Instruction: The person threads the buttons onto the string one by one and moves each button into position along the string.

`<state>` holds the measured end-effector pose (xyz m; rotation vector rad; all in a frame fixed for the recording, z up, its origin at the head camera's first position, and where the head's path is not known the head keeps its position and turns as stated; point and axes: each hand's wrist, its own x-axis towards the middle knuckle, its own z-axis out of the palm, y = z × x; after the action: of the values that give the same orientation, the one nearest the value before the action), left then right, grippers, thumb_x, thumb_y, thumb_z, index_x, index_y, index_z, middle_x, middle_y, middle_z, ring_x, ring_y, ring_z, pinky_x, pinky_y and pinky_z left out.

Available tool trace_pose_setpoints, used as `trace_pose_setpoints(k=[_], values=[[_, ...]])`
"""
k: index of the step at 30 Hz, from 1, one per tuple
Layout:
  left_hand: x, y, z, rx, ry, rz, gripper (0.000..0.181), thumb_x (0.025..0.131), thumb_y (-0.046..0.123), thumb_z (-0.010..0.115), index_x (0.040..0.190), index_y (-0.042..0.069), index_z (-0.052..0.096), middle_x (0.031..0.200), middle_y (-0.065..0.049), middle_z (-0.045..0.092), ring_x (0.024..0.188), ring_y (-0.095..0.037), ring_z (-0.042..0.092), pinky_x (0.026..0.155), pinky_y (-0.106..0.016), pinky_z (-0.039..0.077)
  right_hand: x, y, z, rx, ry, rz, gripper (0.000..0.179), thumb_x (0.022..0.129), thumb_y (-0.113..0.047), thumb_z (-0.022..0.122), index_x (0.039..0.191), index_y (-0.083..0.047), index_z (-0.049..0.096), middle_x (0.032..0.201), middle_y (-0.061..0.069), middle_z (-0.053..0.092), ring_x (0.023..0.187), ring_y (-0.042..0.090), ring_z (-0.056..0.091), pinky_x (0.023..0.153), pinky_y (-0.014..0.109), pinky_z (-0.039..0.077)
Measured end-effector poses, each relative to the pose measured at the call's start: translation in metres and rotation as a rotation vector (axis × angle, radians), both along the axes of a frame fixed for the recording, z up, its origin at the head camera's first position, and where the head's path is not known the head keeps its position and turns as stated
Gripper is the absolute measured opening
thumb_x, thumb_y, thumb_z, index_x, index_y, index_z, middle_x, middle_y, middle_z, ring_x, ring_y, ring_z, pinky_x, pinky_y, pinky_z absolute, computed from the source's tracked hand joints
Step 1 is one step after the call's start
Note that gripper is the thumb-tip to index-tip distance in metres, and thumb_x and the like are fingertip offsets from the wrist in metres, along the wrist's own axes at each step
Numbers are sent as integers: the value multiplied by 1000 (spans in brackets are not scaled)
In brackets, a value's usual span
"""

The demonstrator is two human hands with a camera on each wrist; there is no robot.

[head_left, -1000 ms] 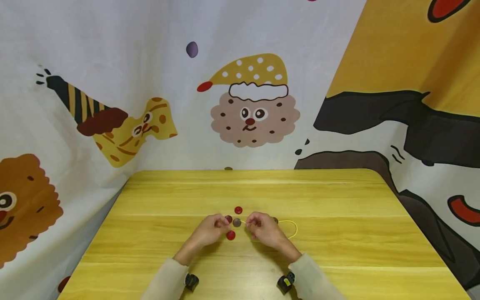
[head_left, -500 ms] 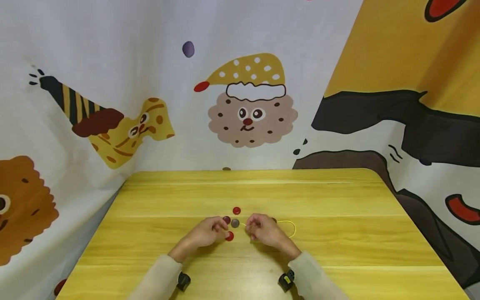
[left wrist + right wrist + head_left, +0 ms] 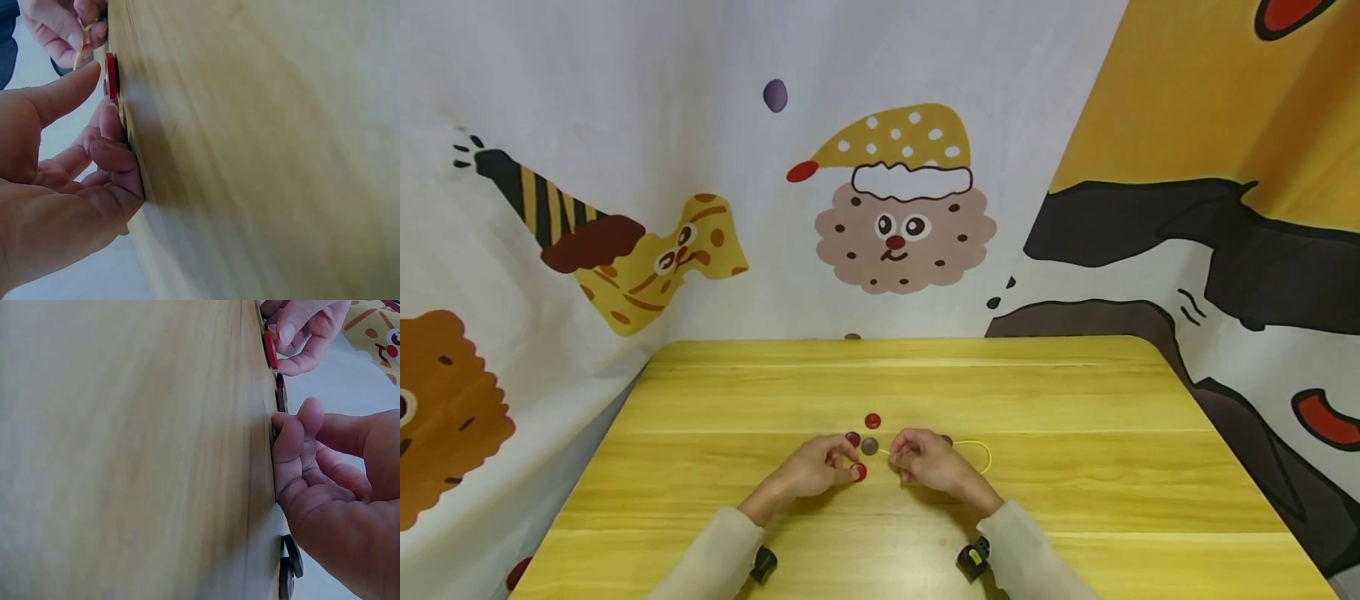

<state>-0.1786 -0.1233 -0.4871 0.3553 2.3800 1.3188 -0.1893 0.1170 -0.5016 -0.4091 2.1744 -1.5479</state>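
Note:
My left hand (image 3: pixel 820 465) is beside a red button (image 3: pixel 859 473) lying flat on the table, with the thumb at its edge. In the left wrist view, thumb and forefinger stand apart on either side of that button (image 3: pixel 112 75); no firm grip shows. My right hand (image 3: pixel 931 460) pinches a thin yellow cord (image 3: pixel 989 454) between thumb and forefinger. A short end of cord points left toward a grey-brown button (image 3: pixel 869 446); whether it passes through is too small to tell. A dark red button (image 3: pixel 852 438) lies by the left fingertips, another red button (image 3: pixel 872 421) farther back.
A brown button (image 3: pixel 947 439) shows partly behind the right hand, near the cord's loop. In the right wrist view, two dark discs (image 3: pixel 293 555) lie behind that hand. The wooden table (image 3: pixel 1075 417) ends at a patterned cloth (image 3: pixel 700 108).
The left hand has shifted slightly left, and its thumb has come to the near red button's edge. The right hand keeps pinching the cord, almost in place. The view has shifted a little.

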Motion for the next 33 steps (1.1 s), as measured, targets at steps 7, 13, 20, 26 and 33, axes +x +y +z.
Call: trace_pose_setpoints(k=[7, 13, 20, 26, 33], values=[[0, 0, 4, -31, -10, -1, 15, 89, 19, 74, 99, 12, 66, 78, -4, 53, 67, -16, 47, 57, -26, 37, -1, 0, -1, 8, 7, 14, 8, 98, -1, 53, 98, 1, 61, 84, 10, 63, 68, 16, 59, 60, 24, 50], [0, 0, 2, -46, 14, -8, 12, 90, 18, 74, 97, 12, 66, 73, -2, 51, 60, -13, 45, 53, -24, 35, -2, -1, -1, 3, 4, 16, 8, 98, -1, 54, 98, 1, 62, 83, 11, 63, 68, 16, 59, 60, 24, 49], [2, 3, 2, -51, 26, 0, 11, 89, 13, 74, 94, 10, 66, 72, -2, 51, 60, -13, 45, 51, -23, 34, -1, -1, -2, -3, -9, 12, 6, 98, -3, 57, 97, 0, 62, 82, 11, 63, 68, 17, 59, 60, 24, 49], [3, 5, 3, -70, 30, 7, 11, 88, 12, 75, 92, 9, 65, 71, -1, 49, 59, -13, 44, 50, -22, 33, 0, -1, -2, -8, -8, -1, 5, 97, -4, 60, 96, -1, 62, 81, 11, 64, 68, 16, 60, 59, 23, 49], [3, 5, 4, -79, 27, 15, 13, 86, 12, 76, 87, 8, 64, 70, -1, 49, 59, -13, 44, 51, -23, 34, 2, -1, 0, 8, 20, -13, 4, 95, -4, 63, 94, -1, 64, 80, 10, 63, 67, 15, 60, 59, 23, 50]])
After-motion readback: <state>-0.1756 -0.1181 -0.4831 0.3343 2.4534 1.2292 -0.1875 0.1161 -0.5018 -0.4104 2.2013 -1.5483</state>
